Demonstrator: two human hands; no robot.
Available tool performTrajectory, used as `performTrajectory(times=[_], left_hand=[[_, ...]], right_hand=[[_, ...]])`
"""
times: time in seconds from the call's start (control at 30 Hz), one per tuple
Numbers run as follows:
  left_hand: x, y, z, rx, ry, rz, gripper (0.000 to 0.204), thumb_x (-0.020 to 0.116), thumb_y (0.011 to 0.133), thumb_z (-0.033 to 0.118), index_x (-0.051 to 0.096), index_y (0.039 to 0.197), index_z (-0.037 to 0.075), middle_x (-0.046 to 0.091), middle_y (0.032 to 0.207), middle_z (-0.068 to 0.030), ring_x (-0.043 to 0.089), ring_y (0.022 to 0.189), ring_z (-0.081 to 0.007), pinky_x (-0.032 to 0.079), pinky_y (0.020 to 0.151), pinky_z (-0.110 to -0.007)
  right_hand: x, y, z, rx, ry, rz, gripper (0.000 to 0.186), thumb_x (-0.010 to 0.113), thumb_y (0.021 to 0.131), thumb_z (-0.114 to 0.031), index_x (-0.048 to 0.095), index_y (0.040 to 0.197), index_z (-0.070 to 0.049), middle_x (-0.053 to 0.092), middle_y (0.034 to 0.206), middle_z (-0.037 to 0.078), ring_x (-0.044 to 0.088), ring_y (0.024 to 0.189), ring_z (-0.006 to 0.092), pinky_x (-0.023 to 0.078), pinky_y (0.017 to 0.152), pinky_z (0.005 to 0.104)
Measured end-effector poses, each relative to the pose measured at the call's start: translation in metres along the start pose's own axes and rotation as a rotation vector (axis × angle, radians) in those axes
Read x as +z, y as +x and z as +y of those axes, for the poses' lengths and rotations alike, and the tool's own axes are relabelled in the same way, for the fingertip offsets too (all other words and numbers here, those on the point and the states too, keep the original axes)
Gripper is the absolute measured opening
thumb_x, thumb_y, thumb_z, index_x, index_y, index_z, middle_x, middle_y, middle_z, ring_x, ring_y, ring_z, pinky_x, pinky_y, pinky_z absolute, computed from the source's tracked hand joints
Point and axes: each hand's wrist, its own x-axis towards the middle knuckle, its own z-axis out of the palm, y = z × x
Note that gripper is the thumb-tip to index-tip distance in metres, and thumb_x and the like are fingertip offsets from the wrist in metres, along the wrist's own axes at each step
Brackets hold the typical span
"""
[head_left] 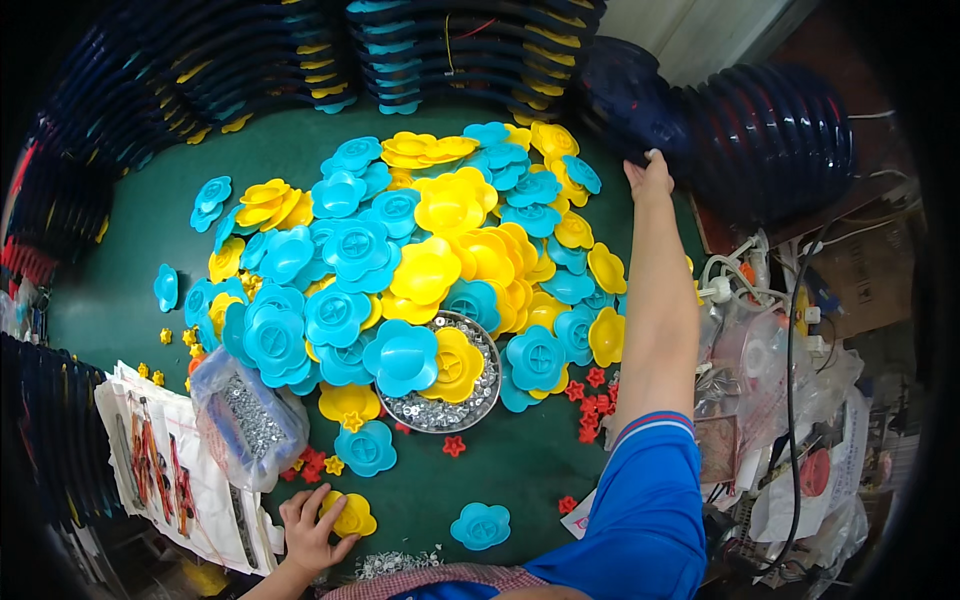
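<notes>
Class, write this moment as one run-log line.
left hand: at yellow flower | right hand: at dark-blue piece | green table: metal bowl, red stars

Flower pieces (pixel 402 357) partly hide the bowl (pixel 497 385); the top edge crops dark stacks (pixel 480 52).

Green tabletop (pixel 130 225); pale upright panel (pixel 705 35) upper right; dark reddish-brown surface (pixel 835 50) beside it.

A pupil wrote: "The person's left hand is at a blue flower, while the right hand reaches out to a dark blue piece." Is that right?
Not quite: the flower at the left hand is yellow, not blue, as the head view shows. The right hand does reach out to a dark blue piece.
</notes>
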Motion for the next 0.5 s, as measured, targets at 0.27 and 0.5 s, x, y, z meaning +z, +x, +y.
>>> performTrajectory(times=[0.27,0.5], left_hand=[[-0.005,0.003,0.003,0.013,-0.032,0.057,0.064,0.077,0.069,0.04,0.063,0.127,0.016,0.054,0.135,-0.01,0.049,0.116,-0.033,0.036,0.095,-0.048],[-0.005,0.006,0.005,0.068,-0.047,0.13,0.061,0.075,0.074,0.037,0.061,0.129,0.015,0.053,0.136,-0.01,0.048,0.119,-0.0331,0.036,0.099,-0.046]], right_hand=[[-0.029,-0.119,-0.029,0.061,0.093,0.084,0.025,0.064,0.084,-0.018,0.063,0.095,0.004,0.053,0.109,0.022,0.058,0.098,0.0317,0.056,0.094,0.0455],[-0.073,-0.19,-0.009,0.157,0.221,-0.037,0.029,0.063,0.08,-0.019,0.058,0.099,0.002,0.057,0.102,0.02,0.061,0.09,0.0358,0.058,0.083,0.0488]])
